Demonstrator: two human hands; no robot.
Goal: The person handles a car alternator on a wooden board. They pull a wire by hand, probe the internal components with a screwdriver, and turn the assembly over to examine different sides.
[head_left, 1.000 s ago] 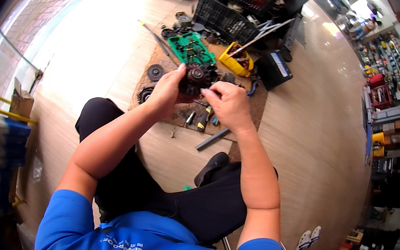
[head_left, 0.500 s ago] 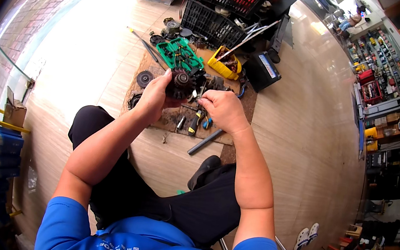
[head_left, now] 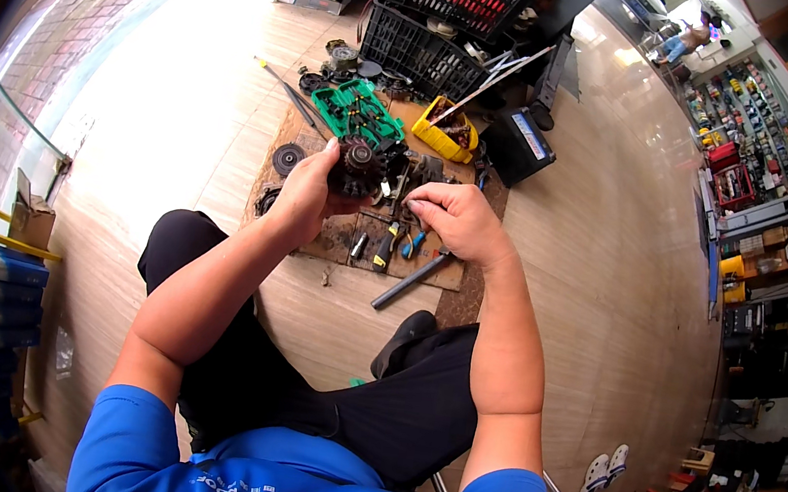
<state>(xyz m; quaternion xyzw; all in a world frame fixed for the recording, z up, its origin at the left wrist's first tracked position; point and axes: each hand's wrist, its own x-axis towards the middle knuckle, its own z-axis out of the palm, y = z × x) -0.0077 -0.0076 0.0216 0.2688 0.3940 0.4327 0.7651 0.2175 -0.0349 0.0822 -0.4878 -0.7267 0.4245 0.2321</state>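
Observation:
My left hand [head_left: 307, 190] is wrapped round a dark, toothed alternator rotor [head_left: 359, 164], with its round bearing end facing up. To its right, my right hand [head_left: 462, 220] is closed in a pinch, apart from the rotor; whatever is between the fingertips is too small to make out. Under both hands lies a stained board [head_left: 325, 237]. On it are yellow-and-black pliers [head_left: 385, 248], a blue-handled tool [head_left: 412, 244], a small metal socket [head_left: 359, 245] and a black pulley [head_left: 287, 158]. A green tool case [head_left: 357, 112] lies beyond the rotor.
A yellow bin [head_left: 445, 135] of parts and a black battery [head_left: 518, 147] sit at the far right of the board. Black crates [head_left: 420, 50] are stacked behind. A grey tube [head_left: 409, 282] lies across the near edge. Long rods [head_left: 299, 99] lie at the far left.
My right hand has moved a little to the right, away from the rotor, still pinched. The left hand keeps the rotor in nearly the same place.

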